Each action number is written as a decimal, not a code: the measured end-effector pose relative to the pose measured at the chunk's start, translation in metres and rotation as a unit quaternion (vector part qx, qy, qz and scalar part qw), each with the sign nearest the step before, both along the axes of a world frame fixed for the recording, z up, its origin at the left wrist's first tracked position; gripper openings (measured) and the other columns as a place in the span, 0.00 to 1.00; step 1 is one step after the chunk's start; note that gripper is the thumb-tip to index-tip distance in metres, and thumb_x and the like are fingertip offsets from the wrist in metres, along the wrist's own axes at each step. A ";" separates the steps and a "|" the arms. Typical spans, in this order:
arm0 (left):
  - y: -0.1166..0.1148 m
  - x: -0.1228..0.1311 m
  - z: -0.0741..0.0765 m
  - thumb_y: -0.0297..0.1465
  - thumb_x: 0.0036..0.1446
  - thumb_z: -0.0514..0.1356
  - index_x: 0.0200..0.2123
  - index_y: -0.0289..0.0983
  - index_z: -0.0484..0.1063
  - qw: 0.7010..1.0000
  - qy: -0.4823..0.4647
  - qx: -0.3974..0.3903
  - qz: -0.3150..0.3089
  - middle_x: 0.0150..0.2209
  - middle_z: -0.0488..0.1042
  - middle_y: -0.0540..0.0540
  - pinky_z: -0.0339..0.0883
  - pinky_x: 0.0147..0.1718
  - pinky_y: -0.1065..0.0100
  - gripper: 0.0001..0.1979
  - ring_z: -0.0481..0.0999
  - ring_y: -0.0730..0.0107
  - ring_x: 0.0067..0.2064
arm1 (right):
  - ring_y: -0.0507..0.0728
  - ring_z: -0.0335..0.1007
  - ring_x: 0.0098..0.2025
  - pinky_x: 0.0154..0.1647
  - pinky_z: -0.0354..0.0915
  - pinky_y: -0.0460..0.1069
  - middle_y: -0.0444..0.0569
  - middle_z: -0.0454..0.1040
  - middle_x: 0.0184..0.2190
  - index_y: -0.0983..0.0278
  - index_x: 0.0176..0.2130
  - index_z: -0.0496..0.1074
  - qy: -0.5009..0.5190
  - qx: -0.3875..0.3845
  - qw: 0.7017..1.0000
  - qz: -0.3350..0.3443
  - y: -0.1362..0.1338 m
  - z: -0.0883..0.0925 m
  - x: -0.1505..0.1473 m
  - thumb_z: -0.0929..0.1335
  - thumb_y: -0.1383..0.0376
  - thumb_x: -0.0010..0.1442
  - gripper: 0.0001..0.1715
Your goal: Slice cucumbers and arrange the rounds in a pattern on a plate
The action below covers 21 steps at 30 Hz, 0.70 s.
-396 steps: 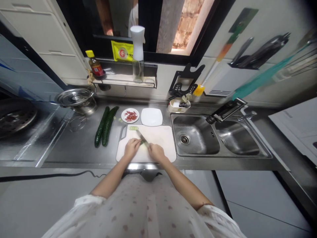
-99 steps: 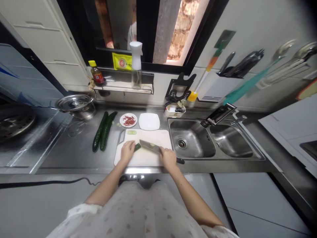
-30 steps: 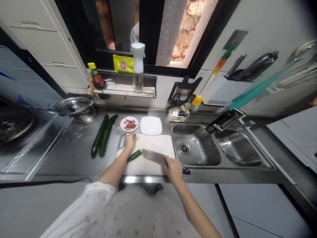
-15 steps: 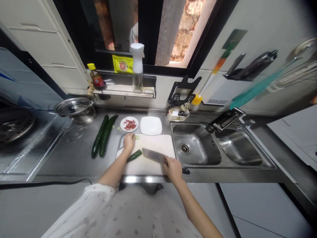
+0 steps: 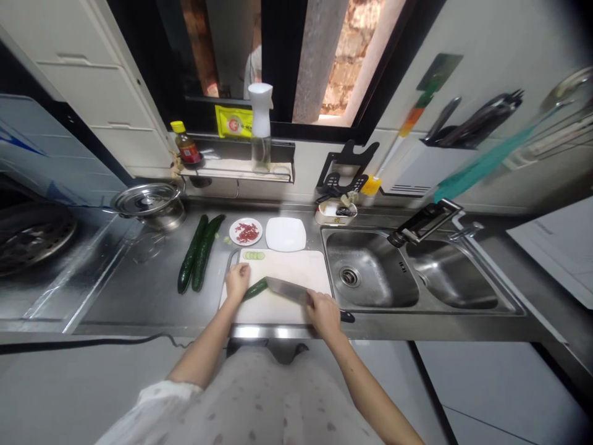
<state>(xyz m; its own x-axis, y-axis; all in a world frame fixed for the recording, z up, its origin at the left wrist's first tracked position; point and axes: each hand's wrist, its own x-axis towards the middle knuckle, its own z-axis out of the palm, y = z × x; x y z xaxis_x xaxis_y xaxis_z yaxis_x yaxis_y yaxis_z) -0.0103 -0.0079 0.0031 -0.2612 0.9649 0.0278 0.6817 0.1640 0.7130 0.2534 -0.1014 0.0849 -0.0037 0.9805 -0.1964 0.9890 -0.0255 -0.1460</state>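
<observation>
My right hand (image 5: pixel 324 314) is closed around the handle of a kitchen knife (image 5: pixel 286 289). Its broad blade points left over the white cutting board (image 5: pixel 296 264), the tip beside the end of a cut piece of cucumber (image 5: pixel 256 288). My left hand (image 5: pixel 238 282) hovers over the board's left side, its fingers curled together with nothing visible in them, close to the cucumber piece. A short row of overlapping cucumber slices (image 5: pixel 254 255) lies along the board's far left edge. Two whole cucumbers (image 5: pixel 200 253) rest side by side on the counter, left of the board.
Behind the board stand a small plate of chopped red bits (image 5: pixel 246 232) and a white square plate (image 5: pixel 286 234). To the right is a double steel sink (image 5: pixel 370 272). A lidded pot (image 5: pixel 152 207) stands at back left. A black handle (image 5: pixel 347 317) sticks out at the board's right.
My left hand has drawn back toward me from the far left of the board, leaving the row of slices in view. My right hand and the knife stay nearly in place.
</observation>
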 end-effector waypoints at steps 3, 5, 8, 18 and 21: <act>-0.011 0.000 -0.001 0.33 0.56 0.56 0.40 0.36 0.77 1.000 -0.009 -0.006 -0.012 0.37 0.77 0.43 0.67 0.42 0.65 0.13 0.75 0.64 0.38 | 0.57 0.67 0.46 0.46 0.54 0.48 0.50 0.76 0.43 0.61 0.55 0.69 0.007 -0.003 1.000 0.000 0.000 -0.001 -0.004 0.64 0.67 0.57 0.25; -0.018 0.001 -0.001 0.34 0.57 0.56 0.40 0.36 0.76 1.000 -0.016 -0.006 -0.024 0.36 0.77 0.43 0.67 0.42 0.65 0.13 0.75 0.65 0.37 | 0.56 0.67 0.46 0.46 0.54 0.48 0.50 0.76 0.44 0.61 0.54 0.69 0.018 0.004 1.000 -0.003 -0.001 -0.002 -0.007 0.64 0.67 0.57 0.25; -0.031 0.005 0.001 0.35 0.58 0.55 0.40 0.37 0.76 0.999 -0.017 0.008 -0.044 0.38 0.76 0.43 0.67 0.43 0.65 0.13 0.74 0.66 0.38 | 0.56 0.69 0.45 0.44 0.55 0.47 0.49 0.77 0.43 0.60 0.52 0.72 0.051 0.008 0.999 -0.011 -0.001 -0.003 -0.011 0.63 0.66 0.60 0.21; -0.048 0.015 0.004 0.36 0.61 0.55 0.39 0.39 0.76 0.989 -0.002 0.083 -0.121 0.39 0.75 0.44 0.65 0.47 0.62 0.12 0.72 0.63 0.44 | 0.54 0.72 0.38 0.32 0.53 0.44 0.50 0.78 0.37 0.64 0.42 0.73 0.115 -0.041 0.992 -0.037 0.021 -0.001 -0.029 0.58 0.58 0.67 0.19; -0.046 0.017 0.001 0.35 0.61 0.55 0.39 0.40 0.76 0.985 0.002 0.096 -0.145 0.39 0.75 0.44 0.65 0.46 0.62 0.11 0.72 0.63 0.44 | 0.54 0.72 0.39 0.33 0.53 0.45 0.52 0.78 0.38 0.64 0.42 0.73 0.116 -0.065 0.991 -0.012 0.028 0.001 -0.037 0.57 0.57 0.68 0.21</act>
<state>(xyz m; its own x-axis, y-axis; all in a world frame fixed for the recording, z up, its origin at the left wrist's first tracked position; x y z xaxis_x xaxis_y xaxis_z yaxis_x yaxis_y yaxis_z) 0.0064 -0.0541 0.0045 0.0252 0.9760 0.2165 0.6822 -0.1751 0.7099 0.2159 -0.0738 0.0858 -0.0408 0.9474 -0.3173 0.9282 -0.0817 -0.3631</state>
